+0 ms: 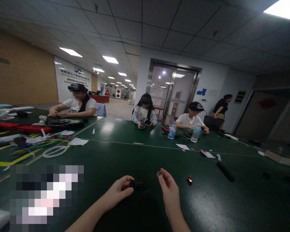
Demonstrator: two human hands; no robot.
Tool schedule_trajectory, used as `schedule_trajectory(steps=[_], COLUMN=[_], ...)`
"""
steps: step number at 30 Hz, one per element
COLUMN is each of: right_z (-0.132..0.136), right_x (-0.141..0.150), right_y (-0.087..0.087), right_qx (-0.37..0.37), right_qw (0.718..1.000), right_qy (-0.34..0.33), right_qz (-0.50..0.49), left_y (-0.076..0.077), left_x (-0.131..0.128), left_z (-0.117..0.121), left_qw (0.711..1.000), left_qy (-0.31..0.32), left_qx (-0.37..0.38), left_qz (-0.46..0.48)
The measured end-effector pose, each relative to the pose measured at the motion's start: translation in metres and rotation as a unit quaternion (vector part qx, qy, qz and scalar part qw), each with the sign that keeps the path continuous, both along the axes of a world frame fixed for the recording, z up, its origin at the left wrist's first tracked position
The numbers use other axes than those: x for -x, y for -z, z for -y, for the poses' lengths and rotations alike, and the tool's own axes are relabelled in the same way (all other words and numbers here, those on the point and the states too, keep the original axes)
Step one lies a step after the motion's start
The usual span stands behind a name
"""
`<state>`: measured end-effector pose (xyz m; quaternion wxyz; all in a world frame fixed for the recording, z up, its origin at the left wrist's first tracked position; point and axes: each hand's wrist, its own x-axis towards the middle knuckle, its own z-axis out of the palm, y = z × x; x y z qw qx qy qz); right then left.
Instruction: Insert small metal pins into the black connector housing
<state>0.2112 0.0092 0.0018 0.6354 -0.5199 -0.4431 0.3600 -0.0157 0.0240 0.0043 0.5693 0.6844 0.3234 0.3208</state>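
In the head view, my left hand point(119, 192) is low at the centre, its thumb and curled fingers at the left end of a small black part point(138, 185). That part looks knobbly, and its exact kind is too dark to make out. To the right, my right hand point(170, 191) pinches a small grey and yellowish block point(159, 174) between thumb and fingertips, raised a little above the green table point(106, 167). A small red and black item point(189, 180) lies on the table to the right of this hand.
A black-handled tool point(225, 171) and two water bottles point(172, 130) are farther right. Cables, a white coiled tube point(55, 151) and a small wrench point(93, 131) lie on the left. Three seated people wearing headsets work across the table; another person point(221, 108) stands behind.
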Motion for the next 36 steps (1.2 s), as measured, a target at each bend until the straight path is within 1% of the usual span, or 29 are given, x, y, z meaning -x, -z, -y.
schedule_trajectory(steps=[3,10,15,23,28,33,36], right_z=[-0.0005,-0.0003,-0.0001,-0.0022,-0.0026,-0.0033,-0.0036], right_x=[-0.0010,-0.0027,-0.0035,-0.0047,-0.0060,-0.0063,-0.0069], right_y=[0.0012,0.0018,0.0012,0.0031,0.0039,0.0038,0.0046], right_qx=[-0.006,-0.002,0.002,0.003,0.009,0.006,0.006], right_qw=[1.000,1.000,0.999,0.998,0.998,0.997,0.997], right_qy=[0.007,0.031,0.046,0.056,0.065,0.070,0.077], right_qz=[-0.007,-0.001,0.005,-0.004,-0.004,-0.013,-0.005], left_y=[0.0003,-0.0053,-0.0038,-0.0073,-0.0062,-0.0076,-0.0079], left_x=[-0.0010,-0.0004,0.0001,0.0008,0.0015,-0.0014,-0.0018], left_z=[-0.0005,0.0024,0.0023,0.0028,0.0023,0.0037,0.0040], left_qw=[1.000,1.000,1.000,1.000,1.000,1.000,1.000], left_qy=[0.003,-0.003,-0.002,0.002,0.001,-0.013,-0.010], left_qx=[-0.005,0.010,0.014,0.016,0.013,0.006,0.007], left_qz=[0.007,-0.002,-0.001,-0.014,-0.008,-0.014,-0.006])
